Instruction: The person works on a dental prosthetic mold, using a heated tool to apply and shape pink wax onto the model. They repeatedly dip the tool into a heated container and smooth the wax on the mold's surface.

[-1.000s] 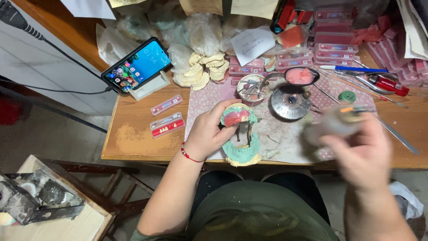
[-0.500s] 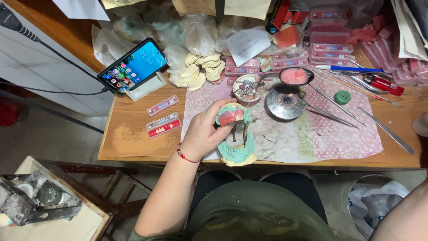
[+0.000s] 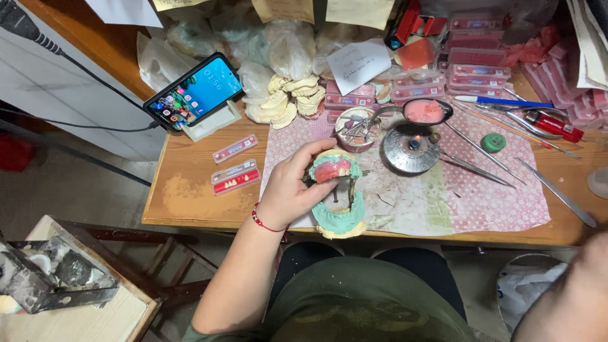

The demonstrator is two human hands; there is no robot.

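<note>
Left hand on a hinged dental model at the centre of the frame.

The left hand (image 3: 290,190) has its grip closed on the top of the dental model (image 3: 337,193), which stands at the near edge of the surface (image 3: 190,190); the model's long axis runs up-down in frame. The forearm comes up from the lower left. The right arm is only a blur in the lower right corner, its grip out of sight, well apart.

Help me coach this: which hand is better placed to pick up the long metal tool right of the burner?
Right, probably. The left hand is gripping the dental model, while the metal tool lies on the right arm's side; that hand itself is out of frame.
</note>
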